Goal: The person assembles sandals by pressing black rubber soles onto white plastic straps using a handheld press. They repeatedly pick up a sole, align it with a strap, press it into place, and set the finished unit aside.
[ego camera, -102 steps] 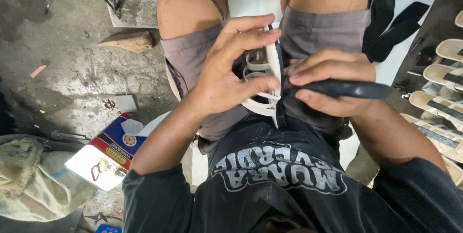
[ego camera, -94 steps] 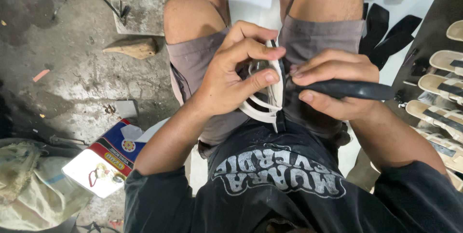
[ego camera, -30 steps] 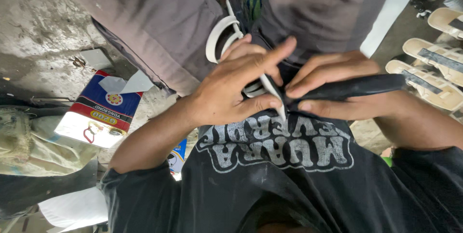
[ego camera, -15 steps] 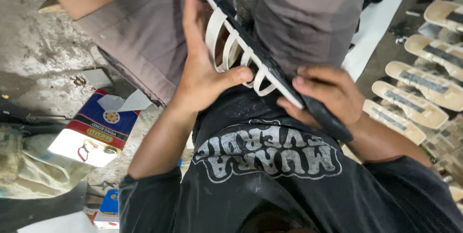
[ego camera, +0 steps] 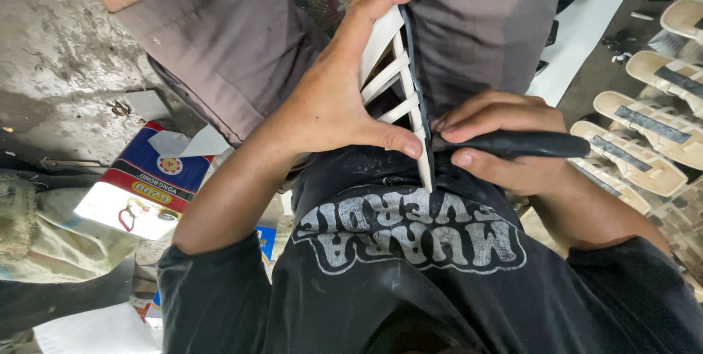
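The landmark is the strappy sandal (ego camera: pixel 399 68), held edge-on and upright between the person's knees, over the lap. It shows cream straps and a dark sole edge.

Left hand (ego camera: pixel 337 98): closed on the sandal from its left side. The fingers reach up along the straps and the thumb presses the lower end of the sole edge.

Right hand (ego camera: pixel 505 142): closed around a black tool handle (ego camera: pixel 527 144). The handle lies level, just right of the sandal's lower end, its tip meeting the sole edge. The working end is hidden, so its kind cannot be told.

Right of the sandal, on the floor, finished sandals (ego camera: pixel 644 134) with cream soles and dark straps lie in a row, well apart from the hands.

Left of the sandal, on the concrete floor (ego camera: pixel 51 46), stands a red, blue and white carton (ego camera: pixel 143 189). Its top flap is open; the contents cannot be told. Beyond it lies crumpled cloth (ego camera: pixel 44 240).
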